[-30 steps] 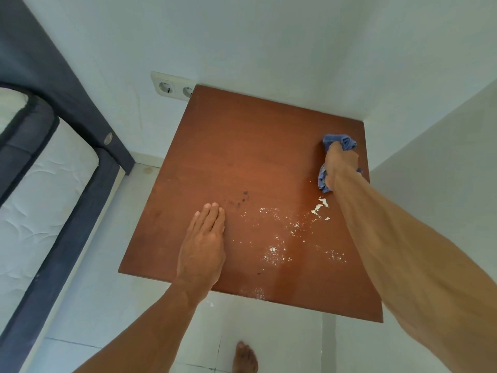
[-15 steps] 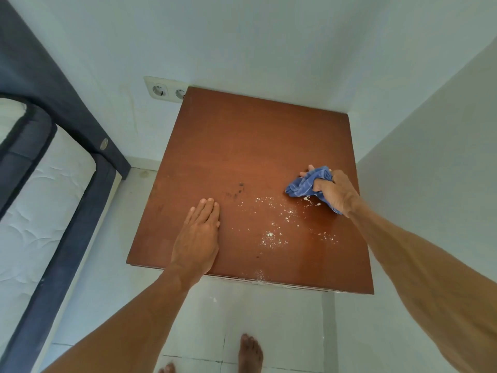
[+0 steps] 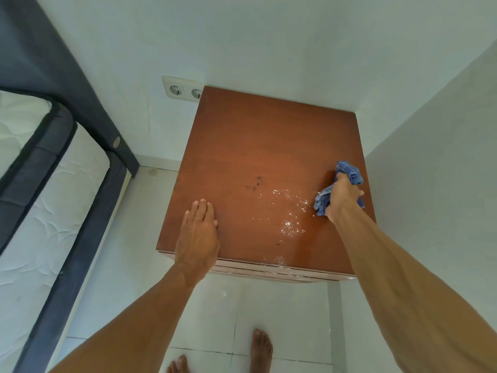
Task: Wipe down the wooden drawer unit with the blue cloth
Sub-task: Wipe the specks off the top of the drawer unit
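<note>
The wooden drawer unit (image 3: 258, 146) stands in a wall corner, its reddish-brown top seen from above. White crumbs (image 3: 289, 211) and a few dark marks (image 3: 255, 183) lie on the near half. My right hand (image 3: 343, 196) grips the bunched blue cloth (image 3: 349, 172) and presses it on the top near the right edge, just right of the crumbs. My left hand (image 3: 199, 232) rests flat, fingers straight, on the near left part of the top.
White walls close in behind and to the right of the unit. A double wall socket (image 3: 183, 90) sits at its back left corner. A bed with a dark frame and white mattress (image 3: 48, 200) fills the left. My bare feet (image 3: 261, 348) stand on pale floor tiles.
My right hand swept the cloth from the right edge inward over the crumbs, then back out to the right edge. The larger white flakes are gone. My left hand stayed put.
</note>
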